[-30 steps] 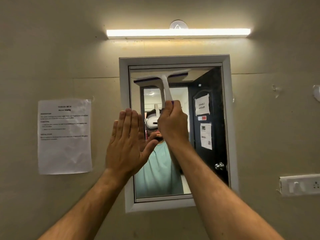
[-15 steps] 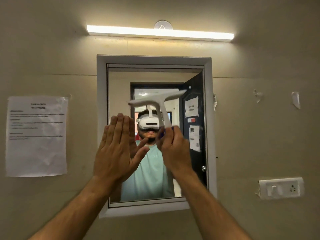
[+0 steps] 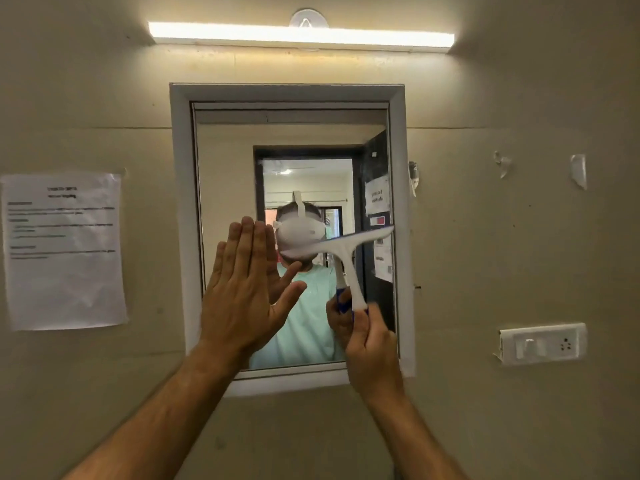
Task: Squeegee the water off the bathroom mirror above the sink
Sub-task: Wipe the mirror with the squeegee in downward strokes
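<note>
Mirror (image 3: 228, 188), frame centre — left hand (image 3: 242, 299) flat, fingers straight, against lower-left glass; right hand (image 3: 370, 337) curled round white squeegee (image 3: 346, 258) handle, blade tilted, centre-right.

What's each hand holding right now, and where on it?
The right hand grips the squeegee by its handle's lower end. The left hand holds nothing.

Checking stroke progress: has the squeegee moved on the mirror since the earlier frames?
Yes. The squeegee has moved down the mirror, from near the frame's top edge to about mid-height, and toward the frame's right side.
</note>
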`<state>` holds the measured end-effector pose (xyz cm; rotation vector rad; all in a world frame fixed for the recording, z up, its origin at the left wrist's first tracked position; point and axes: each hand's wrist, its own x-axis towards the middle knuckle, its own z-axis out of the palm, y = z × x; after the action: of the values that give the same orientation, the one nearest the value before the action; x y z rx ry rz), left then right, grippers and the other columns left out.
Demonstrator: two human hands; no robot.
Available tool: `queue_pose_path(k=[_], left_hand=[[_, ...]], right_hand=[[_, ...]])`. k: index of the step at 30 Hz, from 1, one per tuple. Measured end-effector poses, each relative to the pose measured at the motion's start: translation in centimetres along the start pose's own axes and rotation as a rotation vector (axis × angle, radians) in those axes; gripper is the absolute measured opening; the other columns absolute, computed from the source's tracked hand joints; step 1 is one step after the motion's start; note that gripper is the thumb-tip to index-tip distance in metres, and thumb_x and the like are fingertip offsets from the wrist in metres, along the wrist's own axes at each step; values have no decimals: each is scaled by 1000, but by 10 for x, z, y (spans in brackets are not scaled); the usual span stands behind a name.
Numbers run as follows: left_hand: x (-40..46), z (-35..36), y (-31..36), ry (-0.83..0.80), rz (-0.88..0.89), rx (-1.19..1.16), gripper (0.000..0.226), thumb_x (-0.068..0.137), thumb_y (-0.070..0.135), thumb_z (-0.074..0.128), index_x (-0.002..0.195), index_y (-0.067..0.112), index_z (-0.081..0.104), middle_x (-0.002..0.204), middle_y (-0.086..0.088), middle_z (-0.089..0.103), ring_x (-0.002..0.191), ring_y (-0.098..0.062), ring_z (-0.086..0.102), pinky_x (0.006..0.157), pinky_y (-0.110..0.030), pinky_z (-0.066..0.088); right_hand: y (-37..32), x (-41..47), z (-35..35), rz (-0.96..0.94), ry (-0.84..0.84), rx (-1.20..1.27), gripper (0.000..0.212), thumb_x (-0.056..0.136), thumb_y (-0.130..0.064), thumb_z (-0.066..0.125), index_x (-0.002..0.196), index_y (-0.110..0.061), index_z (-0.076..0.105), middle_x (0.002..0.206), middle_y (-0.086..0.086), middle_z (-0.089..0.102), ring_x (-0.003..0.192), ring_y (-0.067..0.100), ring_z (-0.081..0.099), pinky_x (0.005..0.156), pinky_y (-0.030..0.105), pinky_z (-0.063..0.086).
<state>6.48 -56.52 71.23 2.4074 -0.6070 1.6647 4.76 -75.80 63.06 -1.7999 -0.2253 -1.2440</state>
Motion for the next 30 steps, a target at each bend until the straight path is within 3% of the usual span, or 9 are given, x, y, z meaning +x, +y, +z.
queue_pose_path(k=[4,8,14,19,26,30], left_hand=[[-3,-6,3,11,-9,-9,97,94,72,27,163,7,4,171,-11,-5,159,-24,-5,128,-38,-7],[-5,-10,6,-15,-16,0,98,94,74,20,162,7,1,171,-11,-10,159,-24,-8,129,-40,-5],[-16,-12,11,-43,-18,-4,98,94,75,20,162,9,0,171,-9,-11,158,-22,-9,128,-38,-7],[-28,-12,19,-93,-22,-7,101,92,79,11,162,8,-1,170,-9,-12,158,-22,-11,128,-38,-8],[-52,-15,24,-133,-23,-24,101,92,78,13,162,6,-1,170,-11,-9,158,-24,-9,129,-43,-2],[-62,-15,28,-174,-39,-27,103,91,80,11,162,6,0,170,-11,-10,158,-23,-11,129,-43,-2]], right_hand=[[19,-29,-7,24,-42,-18,40,103,-37,31,124,-11,52,60,-15,57,57,-4,59,44,8,40],[31,-56,-10,80,-64,-38,51,99,-47,30,126,-10,53,73,-30,60,57,3,59,39,11,38],[10,-47,-7,53,-32,18,48,98,-49,27,122,-16,53,56,-4,55,47,5,54,39,13,38],[-5,-21,-4,67,-22,33,42,100,-48,28,119,-20,52,71,-5,60,69,-7,61,45,8,42],[37,-82,-12,139,-104,-19,24,99,-52,28,107,-39,46,58,-2,49,44,10,50,37,29,45],[50,-110,-17,157,-87,-42,32,94,-59,25,90,-36,46,55,-6,45,43,6,49,36,16,37]])
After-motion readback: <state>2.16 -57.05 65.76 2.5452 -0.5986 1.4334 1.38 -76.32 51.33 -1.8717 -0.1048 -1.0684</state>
